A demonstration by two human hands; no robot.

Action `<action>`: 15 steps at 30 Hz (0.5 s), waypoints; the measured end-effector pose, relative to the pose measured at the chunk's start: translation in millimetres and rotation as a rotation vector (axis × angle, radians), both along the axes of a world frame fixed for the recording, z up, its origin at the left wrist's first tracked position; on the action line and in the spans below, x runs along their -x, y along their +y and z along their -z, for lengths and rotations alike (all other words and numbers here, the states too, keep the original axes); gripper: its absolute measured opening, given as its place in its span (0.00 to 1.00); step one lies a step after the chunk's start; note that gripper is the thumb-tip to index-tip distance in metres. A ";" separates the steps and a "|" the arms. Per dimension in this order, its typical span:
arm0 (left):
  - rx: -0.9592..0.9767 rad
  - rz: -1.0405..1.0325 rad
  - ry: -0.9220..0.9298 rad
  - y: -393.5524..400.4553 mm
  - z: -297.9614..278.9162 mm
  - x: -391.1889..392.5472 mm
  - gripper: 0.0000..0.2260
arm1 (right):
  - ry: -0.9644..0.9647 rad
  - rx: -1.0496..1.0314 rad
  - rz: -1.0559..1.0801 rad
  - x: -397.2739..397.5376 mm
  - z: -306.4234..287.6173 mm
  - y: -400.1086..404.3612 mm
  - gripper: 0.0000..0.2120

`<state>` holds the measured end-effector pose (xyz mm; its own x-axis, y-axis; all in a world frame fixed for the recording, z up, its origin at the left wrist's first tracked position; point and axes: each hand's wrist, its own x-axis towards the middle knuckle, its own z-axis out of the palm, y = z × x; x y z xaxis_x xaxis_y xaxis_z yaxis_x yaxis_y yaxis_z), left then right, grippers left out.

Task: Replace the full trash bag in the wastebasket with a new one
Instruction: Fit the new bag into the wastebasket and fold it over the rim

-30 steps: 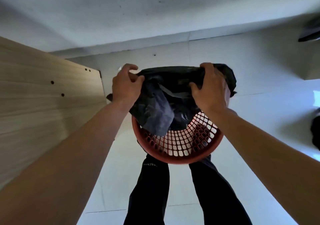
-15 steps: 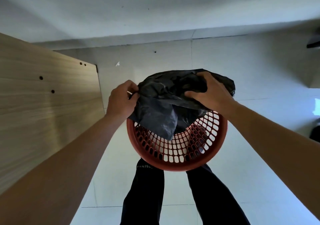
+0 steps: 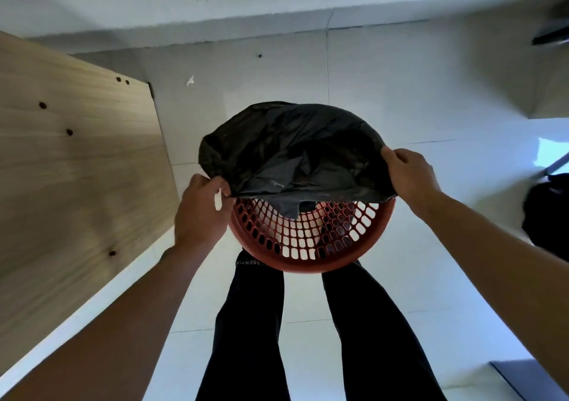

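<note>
A red mesh wastebasket (image 3: 311,240) stands on the pale floor just in front of my legs. A black trash bag (image 3: 292,151) is spread over its far rim and covers most of the opening; a loose flap hangs down inside. My left hand (image 3: 201,212) pinches the bag's edge at the basket's left rim. My right hand (image 3: 409,178) grips the bag's edge at the right rim. The near part of the rim and the mesh wall are bare.
A light wooden panel (image 3: 70,166) rises close on the left. A dark bag-like object (image 3: 548,215) lies on the floor at the right edge. A small white scrap (image 3: 190,80) lies on the tiles beyond the basket. A grey mat corner (image 3: 529,379) shows at bottom right.
Both hands have moved apart along the rim, the right one far to the right, and the bunched bag is now stretched wide over the far side of the basket.
</note>
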<state>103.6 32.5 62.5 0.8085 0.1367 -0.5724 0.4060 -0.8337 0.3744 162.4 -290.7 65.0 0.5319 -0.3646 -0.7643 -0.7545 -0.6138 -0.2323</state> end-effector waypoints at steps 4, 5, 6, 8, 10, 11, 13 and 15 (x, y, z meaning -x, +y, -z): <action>-0.014 -0.018 0.185 -9.5 -5.4 24.3 0.04 | -0.223 0.143 0.123 41.6 -0.3 -2.8 0.13; -0.018 -0.033 0.222 -13.3 -6.9 27.6 0.03 | -0.264 0.201 0.086 50.6 -2.0 -0.1 0.14; -0.028 -0.051 0.251 -17.3 -8.5 28.6 0.02 | -0.284 0.246 0.047 57.3 -2.8 4.0 0.16; -0.077 -0.076 0.274 -27.2 -11.1 28.7 0.07 | -0.255 0.286 0.043 68.6 -3.9 12.8 0.23; -0.104 -0.146 0.234 -36.9 -12.4 24.2 0.14 | -0.185 0.273 0.092 75.6 -2.0 19.5 0.30; -0.099 -0.213 0.192 -41.0 -13.2 20.2 0.18 | -0.149 0.255 0.106 77.5 -1.0 22.9 0.33; -0.051 -0.400 0.104 -47.6 -12.7 10.9 0.24 | -0.107 0.176 0.123 80.7 -0.6 27.3 0.40; 0.000 -0.599 0.066 -51.1 -8.9 0.4 0.25 | -0.093 0.078 0.157 83.8 -0.7 29.9 0.44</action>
